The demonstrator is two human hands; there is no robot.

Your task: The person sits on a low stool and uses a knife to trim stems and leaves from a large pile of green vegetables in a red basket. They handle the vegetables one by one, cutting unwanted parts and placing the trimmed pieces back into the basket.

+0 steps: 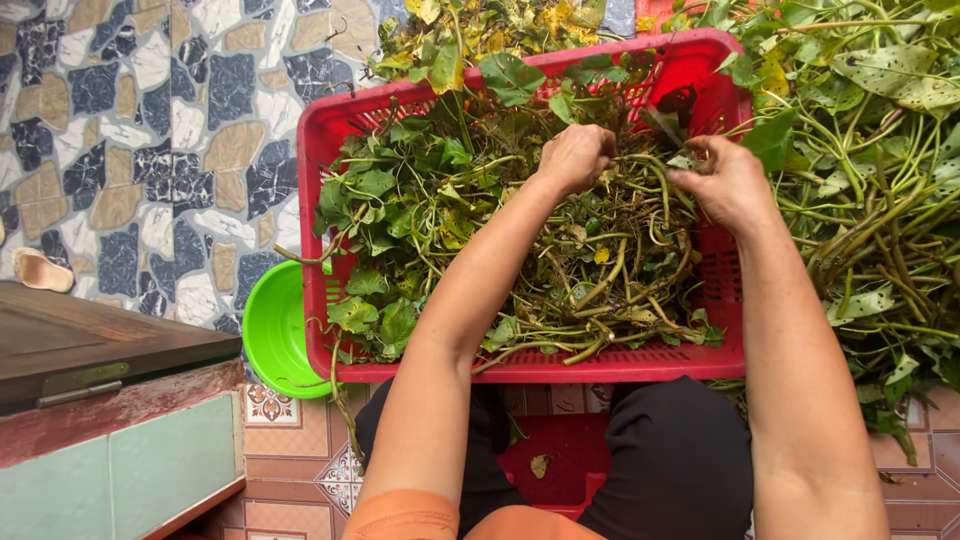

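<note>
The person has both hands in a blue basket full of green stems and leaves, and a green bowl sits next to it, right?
Not quite: the basket is red, not blue. The head view shows it. The rest holds: the left hand and right hand are both in the stems and leaves, and a green bowl sits next to it.

tiled floor (150,150), red crate (320,200), green basin (270,330)

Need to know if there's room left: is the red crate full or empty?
Nearly full: green leafy stems heap across the red crate up to its rim, hiding the bottom.
</note>
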